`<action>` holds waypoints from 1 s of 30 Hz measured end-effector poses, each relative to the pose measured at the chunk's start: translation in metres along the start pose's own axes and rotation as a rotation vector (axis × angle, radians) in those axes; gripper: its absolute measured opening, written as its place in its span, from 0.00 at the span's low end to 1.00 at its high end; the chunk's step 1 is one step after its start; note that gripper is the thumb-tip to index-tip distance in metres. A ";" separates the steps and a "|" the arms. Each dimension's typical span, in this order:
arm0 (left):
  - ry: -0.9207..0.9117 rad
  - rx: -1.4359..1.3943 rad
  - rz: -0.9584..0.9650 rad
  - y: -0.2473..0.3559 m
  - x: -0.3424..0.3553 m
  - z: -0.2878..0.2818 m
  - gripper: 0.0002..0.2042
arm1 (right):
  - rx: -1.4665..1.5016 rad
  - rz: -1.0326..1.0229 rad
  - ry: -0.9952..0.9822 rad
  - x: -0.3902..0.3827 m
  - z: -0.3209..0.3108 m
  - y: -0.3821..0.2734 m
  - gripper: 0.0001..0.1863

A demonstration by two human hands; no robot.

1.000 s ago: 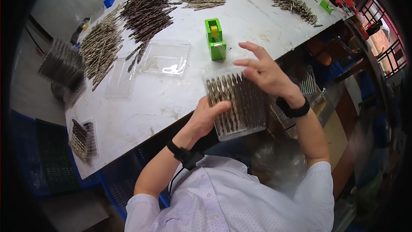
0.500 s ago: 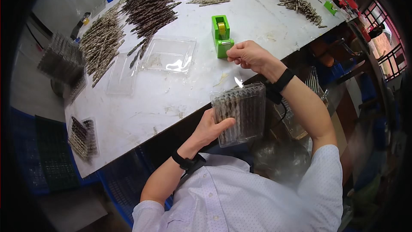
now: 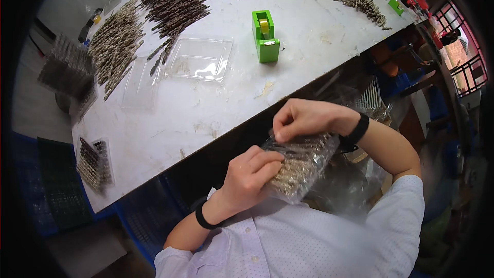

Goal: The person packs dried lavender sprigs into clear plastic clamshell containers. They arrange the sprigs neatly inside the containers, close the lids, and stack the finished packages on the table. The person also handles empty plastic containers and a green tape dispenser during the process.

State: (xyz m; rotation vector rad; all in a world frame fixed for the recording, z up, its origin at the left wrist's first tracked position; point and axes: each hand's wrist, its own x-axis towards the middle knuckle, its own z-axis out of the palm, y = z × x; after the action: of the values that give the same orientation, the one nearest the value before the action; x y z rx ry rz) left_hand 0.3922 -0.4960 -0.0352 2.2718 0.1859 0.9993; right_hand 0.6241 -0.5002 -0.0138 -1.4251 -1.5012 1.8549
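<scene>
A clear plastic box filled with a row of light, twisted sticks is held tilted in front of my shirt, off the table's near edge. My left hand grips its left side, fingers curled over the top edge. Above the box's far edge my right hand is closed in a pinch, thumb and forefinger close to the plastic. Whatever the pinch holds is too small to make out. On the table beyond stands a green tape dispenser with a yellowish roll in it.
Two clear plastic trays lie on the white table. Piles of dark sticks and pale sticks spread behind them. A filled box sits at the left corner; stacked clear boxes stand at the far left.
My right hand has left the tape dispenser and come down to the box. The box has turned and tilted in my left hand, whose fingers now lie over its top edge.
</scene>
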 end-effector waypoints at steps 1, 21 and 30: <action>-0.010 0.029 0.029 0.006 -0.002 -0.003 0.13 | -0.092 -0.010 -0.042 -0.004 0.006 -0.008 0.06; -0.098 0.466 0.090 0.029 -0.021 -0.080 0.14 | -0.245 -0.348 0.124 -0.017 0.031 -0.080 0.21; 0.981 -0.101 -0.610 -0.025 -0.027 -0.250 0.25 | -0.118 -0.441 0.675 0.058 -0.018 -0.010 0.07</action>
State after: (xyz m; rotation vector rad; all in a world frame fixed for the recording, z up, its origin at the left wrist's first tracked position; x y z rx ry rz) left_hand 0.2011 -0.3607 0.0591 1.3018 1.1169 1.6033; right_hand 0.6120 -0.4418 -0.0311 -1.4206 -1.4198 0.9091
